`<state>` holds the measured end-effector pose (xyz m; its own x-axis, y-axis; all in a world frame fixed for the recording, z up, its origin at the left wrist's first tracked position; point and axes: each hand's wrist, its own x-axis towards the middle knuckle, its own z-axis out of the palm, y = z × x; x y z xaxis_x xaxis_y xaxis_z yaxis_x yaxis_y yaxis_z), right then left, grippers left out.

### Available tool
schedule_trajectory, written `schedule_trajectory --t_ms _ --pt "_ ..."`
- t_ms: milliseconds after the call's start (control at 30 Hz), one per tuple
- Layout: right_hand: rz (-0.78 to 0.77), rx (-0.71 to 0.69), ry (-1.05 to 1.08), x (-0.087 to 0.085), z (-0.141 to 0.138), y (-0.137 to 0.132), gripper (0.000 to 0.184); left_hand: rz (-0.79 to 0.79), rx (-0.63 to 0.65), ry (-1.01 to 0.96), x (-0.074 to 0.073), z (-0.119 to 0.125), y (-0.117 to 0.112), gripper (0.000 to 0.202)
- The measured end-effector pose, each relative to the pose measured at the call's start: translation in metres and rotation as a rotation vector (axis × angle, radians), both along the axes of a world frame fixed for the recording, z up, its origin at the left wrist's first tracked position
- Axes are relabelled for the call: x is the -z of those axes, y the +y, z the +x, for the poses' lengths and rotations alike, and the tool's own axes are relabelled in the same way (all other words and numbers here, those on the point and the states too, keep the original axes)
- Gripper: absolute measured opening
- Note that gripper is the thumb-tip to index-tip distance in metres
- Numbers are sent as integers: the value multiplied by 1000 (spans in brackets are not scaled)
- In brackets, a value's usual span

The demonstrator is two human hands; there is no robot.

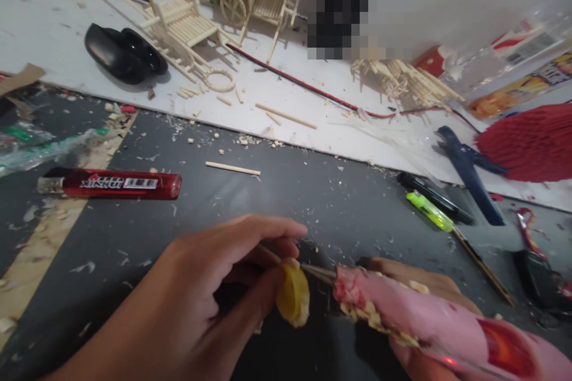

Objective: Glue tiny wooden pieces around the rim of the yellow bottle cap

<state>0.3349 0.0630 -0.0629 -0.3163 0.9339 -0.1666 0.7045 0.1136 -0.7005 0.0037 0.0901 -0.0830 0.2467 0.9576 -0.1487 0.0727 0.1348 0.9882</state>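
My left hand comes in from the lower left, thumb and fingers pinching a small yellow disc with a pale, lumpy edge. Against the top of the disc, or very close to it, is the metal nozzle of a pink hot glue gun. Dried glue blobs and crumbs cling along the gun's front, and a red light glows on its side. My right hand is wrapped round the gun, which hides most of the palm and some fingers.
A red lighter and a thin stick lie on the dark mat. Stick-built models, a black glossy object and a stick ring are behind. Rightward are a yellow-green-handled tool, dark blue pliers-like tool and red bundle.
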Motion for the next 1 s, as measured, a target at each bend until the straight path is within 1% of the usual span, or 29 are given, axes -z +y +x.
schedule_trajectory --t_ms 67,133,200,233,267,300,333,400,433,467,500,533,567,600,633,667,700,733,767,833,900,967,1000 --pt "-30 67 -19 -5 -1 0 29 -15 -33 28 -1 -1 1 21" --pt "-94 169 -31 -11 -3 6 42 -31 -80 58 -3 -1 1 21" --pt "-251 302 14 -20 -5 20 50 -31 -135 86 -7 -2 2 23" --pt "-357 356 68 -25 -4 28 50 -22 -173 98 -9 -3 2 22" --pt "-440 371 122 -30 -1 38 51 -3 -213 102 -11 -3 4 22" --pt "-467 314 144 -35 3 47 51 11 -244 102 -14 -4 5 22" --pt "-418 233 122 -40 8 54 47 22 -274 97 -17 -4 7 22" --pt "-252 116 -20 -51 18 64 40 10 -312 76 -22 -3 11 23" --pt "-175 81 -117 -56 20 64 40 1 -328 65 -24 -3 13 23" --pt "-86 78 -209 -62 18 62 42 -6 -330 58 -26 -2 14 23" --pt "-28 67 -282 -66 13 57 43 -4 -336 50 -28 -1 15 24" --pt "89 127 -339 -70 3 50 37 10 -337 38 -30 0 15 25" --pt "256 164 -333 -72 -11 41 30 14 -326 36 -32 1 15 26" --pt "322 106 -300 -73 -27 32 23 21 -321 35 -33 1 15 26" --pt "349 7 -242 -73 -46 24 15 32 -324 32 -34 1 14 25" --pt "319 -106 -188 -71 -65 17 13 32 -321 43 -35 1 14 24" --pt "285 -231 -141 -67 -83 12 16 42 -325 42 -35 0 14 24" --pt "284 -318 -119 -62 -99 8 17 54 -328 41 -35 0 14 24" --pt "291 -373 -153 -57 -113 7 19 69 -333 34 -35 0 14 24" --pt "365 -428 -190 -44 -131 6 26 91 -334 22 -33 0 14 24" --pt "396 -443 -212 -32 -140 7 30 99 -330 17 -31 0 14 23" --pt "359 -440 -196 -26 -142 8 33 98 -321 7 -30 0 13 22" --pt "339 -430 -160 -25 -142 9 33 99 -318 0 -30 1 13 21"
